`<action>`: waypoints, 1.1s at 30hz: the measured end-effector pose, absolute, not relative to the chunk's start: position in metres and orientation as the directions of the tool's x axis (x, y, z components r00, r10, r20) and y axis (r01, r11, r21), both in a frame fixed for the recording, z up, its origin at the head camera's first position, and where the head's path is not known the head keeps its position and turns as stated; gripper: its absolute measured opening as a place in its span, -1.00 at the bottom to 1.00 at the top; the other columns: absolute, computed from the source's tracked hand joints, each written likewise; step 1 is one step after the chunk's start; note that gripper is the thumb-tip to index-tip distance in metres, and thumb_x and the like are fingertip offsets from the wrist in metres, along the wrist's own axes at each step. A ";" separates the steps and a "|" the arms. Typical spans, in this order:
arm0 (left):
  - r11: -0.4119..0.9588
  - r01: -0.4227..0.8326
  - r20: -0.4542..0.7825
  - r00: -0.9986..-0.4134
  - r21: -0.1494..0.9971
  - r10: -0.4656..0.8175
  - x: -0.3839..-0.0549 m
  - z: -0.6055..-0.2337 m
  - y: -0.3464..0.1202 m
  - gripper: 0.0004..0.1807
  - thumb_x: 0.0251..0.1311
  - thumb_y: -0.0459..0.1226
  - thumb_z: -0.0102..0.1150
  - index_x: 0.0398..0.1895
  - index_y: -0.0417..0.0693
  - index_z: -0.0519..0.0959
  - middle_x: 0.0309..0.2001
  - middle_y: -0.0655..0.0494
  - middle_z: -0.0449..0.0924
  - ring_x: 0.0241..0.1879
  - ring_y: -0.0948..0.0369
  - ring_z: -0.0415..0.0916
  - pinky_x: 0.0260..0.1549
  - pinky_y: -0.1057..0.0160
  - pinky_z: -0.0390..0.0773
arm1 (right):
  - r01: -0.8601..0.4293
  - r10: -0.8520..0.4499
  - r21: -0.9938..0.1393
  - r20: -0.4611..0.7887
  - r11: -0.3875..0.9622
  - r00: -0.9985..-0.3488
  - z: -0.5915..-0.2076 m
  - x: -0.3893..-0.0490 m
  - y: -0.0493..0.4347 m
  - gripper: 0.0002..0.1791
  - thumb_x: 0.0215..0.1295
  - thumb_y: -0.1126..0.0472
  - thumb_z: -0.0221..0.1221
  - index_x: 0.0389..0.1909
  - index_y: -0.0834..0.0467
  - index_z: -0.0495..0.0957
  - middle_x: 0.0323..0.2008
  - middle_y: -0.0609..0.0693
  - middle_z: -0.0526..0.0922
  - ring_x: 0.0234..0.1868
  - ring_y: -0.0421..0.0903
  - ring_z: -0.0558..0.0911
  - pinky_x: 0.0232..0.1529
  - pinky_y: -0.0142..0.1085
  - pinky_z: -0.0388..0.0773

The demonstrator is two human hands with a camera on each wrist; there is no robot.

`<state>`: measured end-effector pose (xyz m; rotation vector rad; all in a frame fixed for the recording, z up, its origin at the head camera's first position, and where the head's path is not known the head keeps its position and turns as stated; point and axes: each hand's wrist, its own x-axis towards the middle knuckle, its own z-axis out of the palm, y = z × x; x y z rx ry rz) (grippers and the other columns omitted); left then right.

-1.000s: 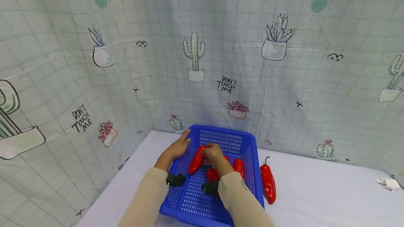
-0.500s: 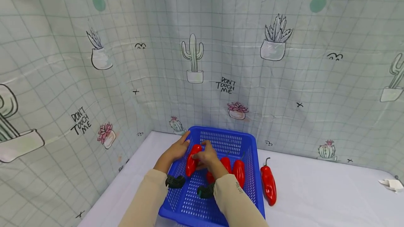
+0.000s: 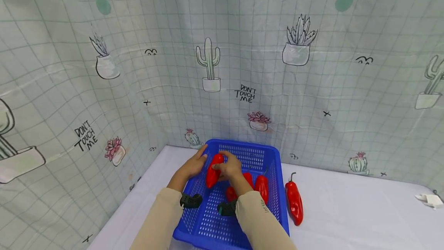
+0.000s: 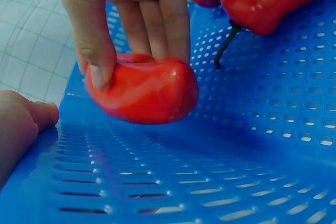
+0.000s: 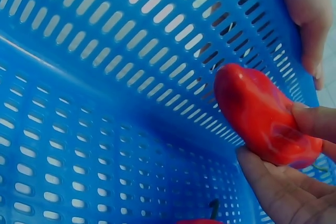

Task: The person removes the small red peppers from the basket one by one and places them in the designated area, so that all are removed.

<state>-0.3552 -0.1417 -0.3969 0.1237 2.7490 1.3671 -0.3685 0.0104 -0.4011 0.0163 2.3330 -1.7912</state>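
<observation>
My right hand (image 3: pixel 231 167) pinches a long red pepper (image 3: pixel 214 171) between thumb and fingers, above the floor of a blue perforated plastic basket (image 3: pixel 222 240). In the left wrist view the held pepper (image 4: pixel 149 90) hangs near the basket's side wall; the right wrist view shows the pepper's rounded end (image 5: pixel 239 90) pointing away from the fingers. My left hand (image 3: pixel 192 166) holds the basket's left rim, its thumb (image 4: pixel 44 114) at the edge and its other fingers mostly hidden outside the wall. More red peppers (image 3: pixel 261 188) lie in the basket's right half, partly behind my right arm.
One red pepper (image 3: pixel 294 203) with a curved stem lies on the white tabletop (image 3: pixel 340 211), just right of the basket. A small white object (image 3: pixel 430 200) sits at the far right. Cactus-printed cloth (image 3: pixel 263 49) hangs behind and to the left.
My right hand has turned and shifted slightly left with the pepper, which has risen a little since half a second ago. The left hand has stayed on the rim.
</observation>
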 end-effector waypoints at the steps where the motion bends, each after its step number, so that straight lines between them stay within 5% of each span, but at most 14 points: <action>1: 0.601 0.042 -0.024 -0.994 0.798 0.102 -0.355 -0.397 -0.142 -0.43 0.55 -0.24 -0.38 0.57 -0.07 -0.04 0.51 -0.28 0.01 0.44 -0.28 0.06 0.37 -0.30 0.05 | 0.126 -0.117 -0.956 -0.162 0.266 -0.980 -0.401 -0.368 0.010 -0.32 0.15 0.46 0.29 0.33 0.11 0.42 0.27 0.39 0.35 -0.37 0.17 0.72 -0.36 0.01 0.69; 7: 0.599 0.056 -0.013 -0.994 0.798 0.111 -0.353 -0.397 -0.140 -0.43 0.55 -0.24 -0.37 0.56 -0.11 -0.03 0.49 -0.32 0.04 0.44 -0.29 0.07 0.36 -0.30 0.07 | 0.083 -0.126 -0.946 -0.128 0.315 -0.984 -0.403 -0.369 0.008 -0.32 0.11 0.47 0.31 0.31 0.13 0.45 0.28 0.43 0.30 -0.38 0.17 0.70 -0.45 -0.03 0.69; 14: 0.597 0.088 0.019 -0.992 0.797 0.121 -0.354 -0.395 -0.139 -0.43 0.54 -0.26 -0.37 0.55 -0.15 -0.02 0.51 -0.32 0.00 0.46 -0.28 0.02 0.39 -0.27 0.01 | 0.045 -0.118 -0.946 -0.087 0.321 -0.989 -0.400 -0.370 0.008 -0.34 0.11 0.45 0.31 0.30 0.14 0.47 0.28 0.43 0.32 0.01 0.36 0.60 -0.39 0.03 0.68; 21: 0.600 0.075 0.006 -0.993 0.797 0.116 -0.355 -0.394 -0.139 -0.43 0.54 -0.25 -0.38 0.56 -0.13 -0.03 0.52 -0.29 -0.01 0.46 -0.29 0.02 0.38 -0.30 0.00 | 0.020 -0.143 -0.943 -0.071 0.333 -0.987 -0.396 -0.371 0.009 -0.33 0.10 0.44 0.32 0.30 0.14 0.46 0.26 0.41 0.37 -0.08 0.33 0.65 -0.40 0.02 0.68; 33: 0.581 0.067 0.002 -0.994 0.811 0.112 -0.349 -0.399 -0.140 -0.43 0.54 -0.23 -0.36 0.56 -0.11 -0.03 0.47 -0.37 0.06 0.41 -0.35 0.08 0.32 -0.37 0.06 | -0.033 -0.160 -0.921 -0.032 0.387 -0.987 -0.396 -0.364 0.011 -0.35 0.10 0.41 0.33 0.29 0.16 0.47 0.25 0.38 0.41 0.14 0.40 0.51 -0.40 0.05 0.68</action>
